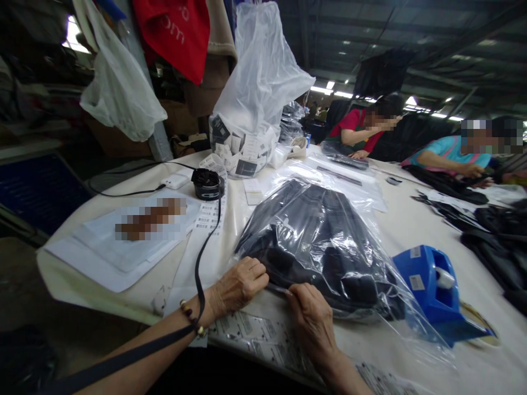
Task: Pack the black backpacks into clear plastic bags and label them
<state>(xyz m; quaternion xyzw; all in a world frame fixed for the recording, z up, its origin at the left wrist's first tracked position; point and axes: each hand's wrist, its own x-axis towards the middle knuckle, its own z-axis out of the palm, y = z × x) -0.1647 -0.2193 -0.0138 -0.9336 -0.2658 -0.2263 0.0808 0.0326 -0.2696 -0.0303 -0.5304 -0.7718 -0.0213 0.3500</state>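
A clear plastic bag (426, 329) lies on the table in front of me, with a dark folded garment (308, 230) inside it. My left hand (242, 282) is closed on the bag's near edge, at its left corner. A little to the right, my right hand (313, 315) pinches the same edge between thumb and curled fingers. The bag's plastic is creased and shiny, and its loose part spreads out to the right. Over my left wrist, beside a beaded bracelet (187, 310), runs a black strap (200, 263).
Right of the bag stands a blue plastic holder (430, 285). Left are white sheets (111, 274), a round black container (208, 189) and a label strip (206, 222). A plastic sack of paper tags (247, 148) stands behind. Two people work across the table near dark garments (506, 241).
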